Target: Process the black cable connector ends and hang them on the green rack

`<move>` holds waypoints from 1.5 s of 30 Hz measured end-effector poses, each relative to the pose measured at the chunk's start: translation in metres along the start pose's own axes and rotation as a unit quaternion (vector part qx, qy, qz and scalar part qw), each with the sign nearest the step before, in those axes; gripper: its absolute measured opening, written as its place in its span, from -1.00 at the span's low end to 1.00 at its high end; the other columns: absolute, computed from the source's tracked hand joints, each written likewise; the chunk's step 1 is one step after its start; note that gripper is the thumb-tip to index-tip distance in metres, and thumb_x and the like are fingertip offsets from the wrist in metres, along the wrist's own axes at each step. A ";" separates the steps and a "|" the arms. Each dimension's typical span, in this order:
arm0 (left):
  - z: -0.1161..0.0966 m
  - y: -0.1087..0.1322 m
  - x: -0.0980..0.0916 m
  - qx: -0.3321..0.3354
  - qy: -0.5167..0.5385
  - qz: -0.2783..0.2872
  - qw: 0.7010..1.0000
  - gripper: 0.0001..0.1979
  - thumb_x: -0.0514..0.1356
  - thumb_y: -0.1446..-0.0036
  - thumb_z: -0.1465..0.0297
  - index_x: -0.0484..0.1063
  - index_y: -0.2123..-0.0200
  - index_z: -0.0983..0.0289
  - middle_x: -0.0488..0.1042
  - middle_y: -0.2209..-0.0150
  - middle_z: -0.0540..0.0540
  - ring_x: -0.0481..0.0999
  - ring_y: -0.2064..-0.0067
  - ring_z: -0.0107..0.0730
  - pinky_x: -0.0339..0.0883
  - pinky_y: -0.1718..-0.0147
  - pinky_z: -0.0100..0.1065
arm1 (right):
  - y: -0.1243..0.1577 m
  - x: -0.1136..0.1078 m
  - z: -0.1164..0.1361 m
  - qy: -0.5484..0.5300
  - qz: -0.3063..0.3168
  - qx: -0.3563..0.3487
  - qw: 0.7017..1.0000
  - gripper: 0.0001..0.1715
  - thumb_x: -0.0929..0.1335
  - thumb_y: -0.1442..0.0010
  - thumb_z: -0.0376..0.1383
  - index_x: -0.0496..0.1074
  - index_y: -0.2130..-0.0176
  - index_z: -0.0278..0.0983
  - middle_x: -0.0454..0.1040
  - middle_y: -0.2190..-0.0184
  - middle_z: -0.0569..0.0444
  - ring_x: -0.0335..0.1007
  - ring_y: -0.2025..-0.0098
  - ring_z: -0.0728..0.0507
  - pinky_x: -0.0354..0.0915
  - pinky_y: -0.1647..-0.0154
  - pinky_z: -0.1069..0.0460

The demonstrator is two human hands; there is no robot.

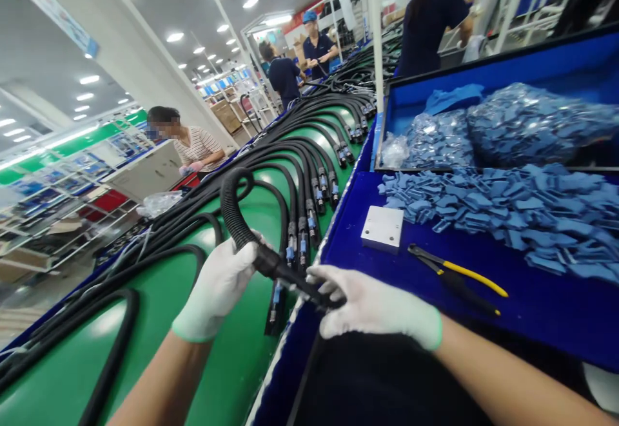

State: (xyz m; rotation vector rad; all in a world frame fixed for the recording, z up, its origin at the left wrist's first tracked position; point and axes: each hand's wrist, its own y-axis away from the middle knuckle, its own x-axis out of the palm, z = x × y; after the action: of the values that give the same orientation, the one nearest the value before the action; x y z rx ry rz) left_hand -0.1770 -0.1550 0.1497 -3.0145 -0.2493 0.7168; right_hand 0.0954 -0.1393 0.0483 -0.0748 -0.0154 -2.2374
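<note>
The left hand (217, 290), gloved in white, was wrapped shut around the ribbed hose (235, 216) just where it met the black plug (290, 278), over the edge between the green belt (159, 297) and the blue tabletop (532, 310). The right hand (372, 307), also gloved, had its grip pinched closed on the plug's far tip, fingers (322, 276) curled over it. The two hands were close, the plug bridging them.

A good way with this step, to my eye, was to keep the left grip firm on the hose end so it could not twist, and let the right hand do the fine work at the tip, held straight in line with the hose.

Just beyond the right hand lay yellow-handled pliers (457, 271) and a small white block (382, 227), near each other but apart. Past them spread a heap of blue tags (522, 203), with bagged tags (527, 123) in the tray behind. On the belt, more hoses (309, 155) lay in rows, their plugs toward the tabletop. Further off, other people stood and sat at work.
</note>
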 end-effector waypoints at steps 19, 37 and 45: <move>0.022 0.014 0.162 0.054 -0.179 0.201 0.962 -0.73 0.27 -0.28 0.21 0.58 -0.01 0.14 0.66 0.04 0.03 0.63 -0.01 -0.15 0.48 -0.09 -0.17 | 0.136 -0.083 0.004 0.530 -0.284 0.208 0.771 -0.82 0.44 -0.20 -0.22 0.44 0.30 -0.29 0.50 0.23 -0.13 0.40 0.16 -0.27 0.27 0.15 -0.10; -0.042 -0.022 0.168 -0.054 -0.004 0.162 0.985 -0.53 0.32 -0.18 0.16 0.56 -0.06 0.33 0.65 0.24 0.13 0.58 0.27 -0.24 0.41 0.20 -0.29 | 0.100 -0.076 -0.004 0.175 -0.241 -0.122 0.947 -0.26 0.34 -0.12 -0.53 0.39 -0.25 -0.15 0.41 -0.29 -0.03 0.34 -0.33 -0.28 0.19 -0.45 -0.25; -0.041 -0.024 0.171 -0.037 -0.014 0.172 0.984 -0.62 0.31 -0.20 0.19 0.62 0.01 0.30 0.66 0.23 0.13 0.58 0.26 -0.24 0.42 0.23 -0.33 | 0.100 -0.072 -0.013 0.287 -0.258 -0.170 0.907 -0.16 0.28 -0.15 -0.58 0.28 -0.35 -0.12 0.30 -0.39 -0.05 0.22 -0.42 -0.26 0.18 -0.47 -0.27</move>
State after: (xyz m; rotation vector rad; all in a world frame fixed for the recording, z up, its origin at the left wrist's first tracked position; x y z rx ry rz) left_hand -0.0115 -0.1030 0.1121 -3.1570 0.2579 0.7847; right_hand 0.2180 -0.1451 0.0292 0.4510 0.7560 -2.6782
